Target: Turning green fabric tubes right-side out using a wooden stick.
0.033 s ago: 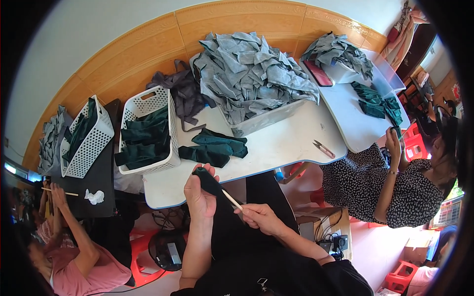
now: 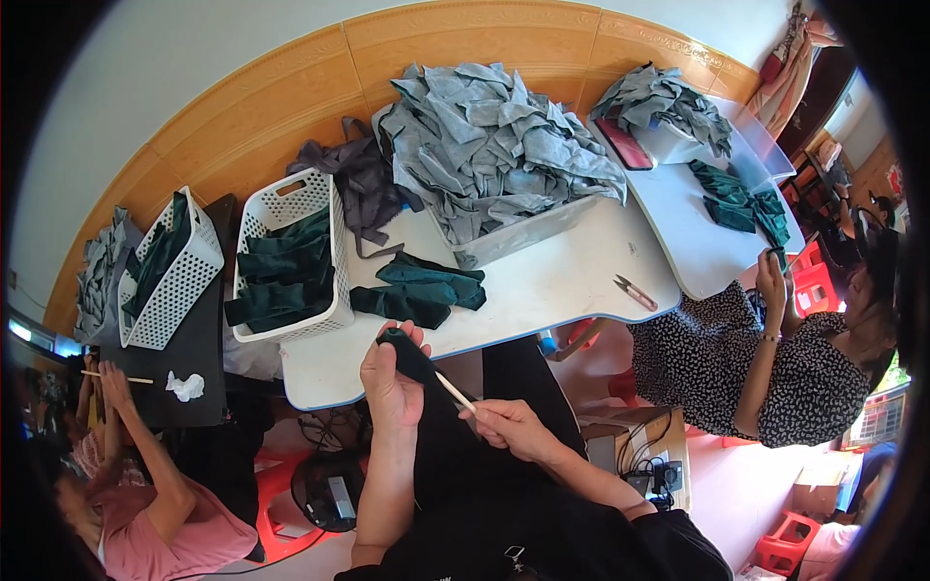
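Observation:
My left hand (image 2: 391, 373) is closed around a small dark green velvet fabric piece (image 2: 415, 364), its thumb lying across the cloth. A thin pale wooden stick (image 2: 454, 391) is pinched in my right hand (image 2: 511, 427). The stick slants up to the lower end of the green fabric; whether its tip is inside the cloth or just against it I cannot tell. On the white table, just beyond my left hand, lie green velvet pieces (image 2: 426, 281). To their left stands a white perforated basket (image 2: 341, 308) holding folded green velvet pieces (image 2: 286, 266).
A bin (image 2: 528, 235) heaped with grey-backed cloth pieces (image 2: 494, 145) stands on the white table (image 2: 542, 281). Thread snips (image 2: 635, 291) lie near its right edge. Co-workers sit at left, in a pink top (image 2: 184, 528), and right, in a patterned dress (image 2: 697, 358).

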The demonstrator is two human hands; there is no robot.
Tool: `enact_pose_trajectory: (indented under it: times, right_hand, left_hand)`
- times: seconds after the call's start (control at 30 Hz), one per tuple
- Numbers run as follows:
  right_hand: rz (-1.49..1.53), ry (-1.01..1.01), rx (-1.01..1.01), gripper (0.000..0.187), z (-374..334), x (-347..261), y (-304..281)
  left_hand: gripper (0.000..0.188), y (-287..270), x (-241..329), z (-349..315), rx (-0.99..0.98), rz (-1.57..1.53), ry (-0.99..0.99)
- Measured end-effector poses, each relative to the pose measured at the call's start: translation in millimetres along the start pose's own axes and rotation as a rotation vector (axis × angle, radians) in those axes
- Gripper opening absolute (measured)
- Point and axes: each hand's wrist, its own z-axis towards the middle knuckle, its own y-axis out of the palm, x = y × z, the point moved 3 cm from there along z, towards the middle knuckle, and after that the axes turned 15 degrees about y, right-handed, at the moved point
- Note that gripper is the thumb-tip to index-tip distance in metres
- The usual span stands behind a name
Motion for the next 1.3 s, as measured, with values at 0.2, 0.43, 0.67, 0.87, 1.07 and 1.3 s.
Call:
enact_pose_trajectory:
  times: [0.2, 0.43, 0.67, 0.87, 1.07, 1.3]
  right_hand:
    - [0.079, -0.056, -0.057, 0.026, 2.0, -1.1, 6.1]
    - [0.218, 0.035, -0.170, 0.026, 4.6, 0.1, 9.6]
    - [0.074, -0.001, -0.135, 0.026, 5.8, -1.8, 3.1]
    - [0.159, -0.055, -0.135, 0.026, 6.7, 1.4, 9.1]
    - [0.192, -0.005, -0.180, 0.026, 7.1, 1.3, 9.9]
    - [0.114, -0.004, -0.153, 0.026, 6.1, 3.0, 5.6]
  left_hand:
    - [0.021, 1.5, -1.0, -2.0, 0.042, 0.041, -0.041]
    - [0.016, 10.2, 1.7, -1.4, 0.072, 0.060, -0.033]
    - [0.017, 6.0, 7.1, 1.4, 0.065, 0.018, -0.041]
    - [0.017, 10.0, -3.5, -13.9, 0.047, 0.094, -0.060]
    - [0.019, 18.3, 7.5, -4.6, -0.101, 0.010, -0.061]
    - [0.017, 17.4, 10.2, 11.4, -0.179, -0.032, -0.114]
